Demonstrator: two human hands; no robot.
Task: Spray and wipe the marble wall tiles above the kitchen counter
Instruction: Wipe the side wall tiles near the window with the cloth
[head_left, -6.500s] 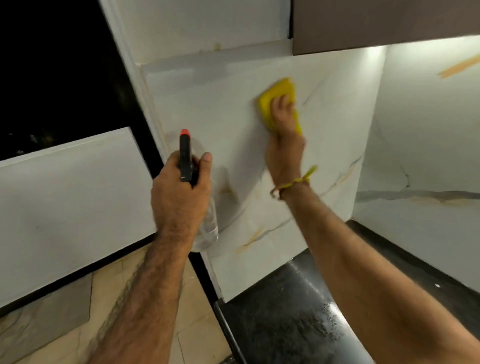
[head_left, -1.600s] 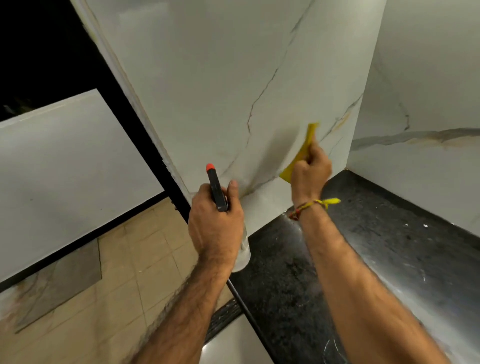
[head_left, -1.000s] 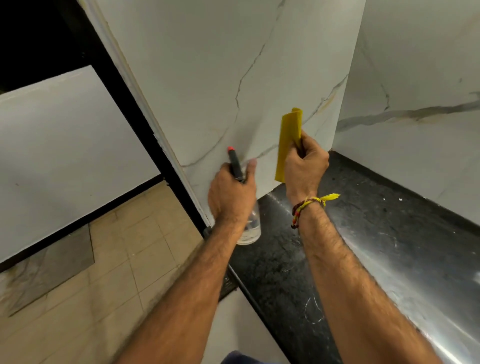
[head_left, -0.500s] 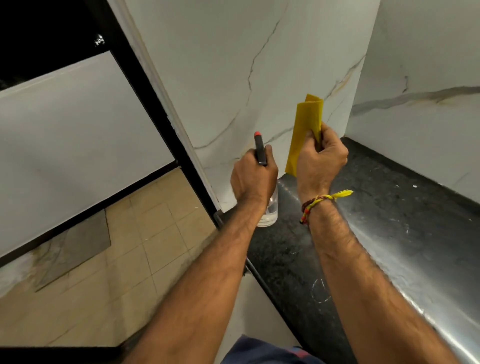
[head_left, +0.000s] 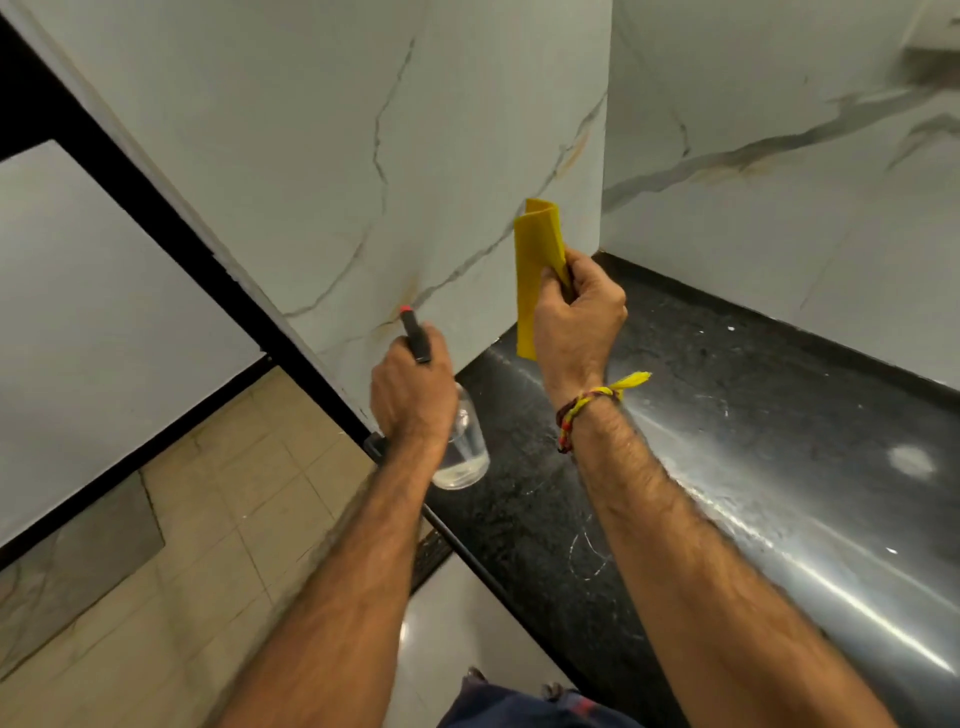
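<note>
**Cloth comes off the wall as cleaner regroups**

Head camera: The yellow cloth, pressed to the marble earlier, has been pulled clear and now stands folded and upright in the right hand, fingers and thumb pinching its right edge. The left hand is wrapped around the neck of the clear spray bottle, nozzle aimed toward 11 o'clock at the marble wall tiles. The tiles lie at 12 o'clock from both hands, the left hand nearer; the cloth's long axis runs vertically, just off the wall above the black counter. A fresh spray looks likely next.
</note>
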